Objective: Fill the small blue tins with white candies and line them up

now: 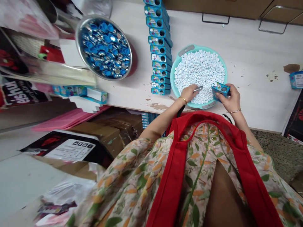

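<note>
A turquoise basin (174,85) full of small white pellets (200,67) stands on the table in front of me. My left hand (189,93) is over the basin's near left part, fingers closed on a small metal scoop (198,89) at the pellets; its exact shape is partly hidden. At the basin's near right rim, my right hand (231,98) grips a small blue printed box (222,87), which has a dark round hole in its face. Left of the basin runs a column of similar blue boxes (160,65), some with white pellets showing at their openings.
A steel bowl (79,47) of blue and silver caps (106,47) stands at the back left. Cardboard boxes (113,126) and pink sheets (68,119) lie below the table's left edge. Wire handles (216,22) stick out at the back. Another blue box (296,79) sits far right.
</note>
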`<state>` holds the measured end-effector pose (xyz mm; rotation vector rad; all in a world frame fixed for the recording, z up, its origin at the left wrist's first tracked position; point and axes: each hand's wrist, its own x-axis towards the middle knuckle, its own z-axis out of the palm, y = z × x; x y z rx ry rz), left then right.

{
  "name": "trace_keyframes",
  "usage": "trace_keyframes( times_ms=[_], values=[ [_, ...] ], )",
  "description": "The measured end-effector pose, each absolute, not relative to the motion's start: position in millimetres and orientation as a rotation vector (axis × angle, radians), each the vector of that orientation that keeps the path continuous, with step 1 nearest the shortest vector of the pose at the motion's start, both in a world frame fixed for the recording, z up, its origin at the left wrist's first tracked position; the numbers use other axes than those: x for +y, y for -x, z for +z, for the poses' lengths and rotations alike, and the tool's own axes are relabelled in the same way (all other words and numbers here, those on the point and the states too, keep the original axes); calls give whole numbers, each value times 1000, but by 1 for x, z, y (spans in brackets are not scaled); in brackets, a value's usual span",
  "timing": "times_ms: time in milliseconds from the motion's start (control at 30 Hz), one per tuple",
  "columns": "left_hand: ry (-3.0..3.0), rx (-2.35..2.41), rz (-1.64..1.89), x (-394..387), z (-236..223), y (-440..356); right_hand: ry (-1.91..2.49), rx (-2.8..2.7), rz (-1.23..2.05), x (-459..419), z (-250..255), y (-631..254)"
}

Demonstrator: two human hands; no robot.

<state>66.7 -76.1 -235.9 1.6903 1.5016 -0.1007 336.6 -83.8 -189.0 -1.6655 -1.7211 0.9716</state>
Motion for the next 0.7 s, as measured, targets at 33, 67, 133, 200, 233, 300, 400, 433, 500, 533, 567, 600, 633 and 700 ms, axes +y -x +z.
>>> trace_keyframes(
  times_ms=[33,67,133,200,233,300,400,433,500,533,567,600,633,700],
  values=[
    [-1683,1477,-32,-77,-239,-67,1685,-1672,1036,-83,-191,-338],
    [-1683,1448,27,-78,-240,-63,1698,-1619,1106,-83,-192,-338],
    [-1702,1387,125,-77,-236,-45,1699,-1525,1228,-83,-196,-337],
    [-1732,1338,210,-77,-225,-22,1688,-1492,1296,-84,-197,-335],
    [-1754,1318,248,-76,-217,-12,1683,-1506,1309,-84,-197,-333],
    [-1810,1277,309,-74,-197,5,1664,-1575,1302,-84,-195,-328],
    [-1923,1203,313,-68,-158,16,1600,-1704,1235,-84,-191,-318],
    [-1964,1179,287,-66,-144,17,1574,-1747,1201,-84,-190,-314],
    [-2052,1150,189,-60,-116,12,1526,-1834,1129,-83,-188,-307],
    [-2094,1152,119,-57,-102,8,1505,-1879,1094,-83,-188,-303],
    [-2133,1167,37,-54,-88,2,1486,-1922,1061,-83,-188,-300],
    [-2166,1190,-52,-52,-74,-5,1469,-1961,1029,-83,-188,-297],
    [-2193,1218,-141,-51,-61,-13,1454,-1994,998,-83,-188,-294],
    [-2230,1272,-288,-50,-37,-30,1427,-2039,946,-84,-188,-289]
  ],
)
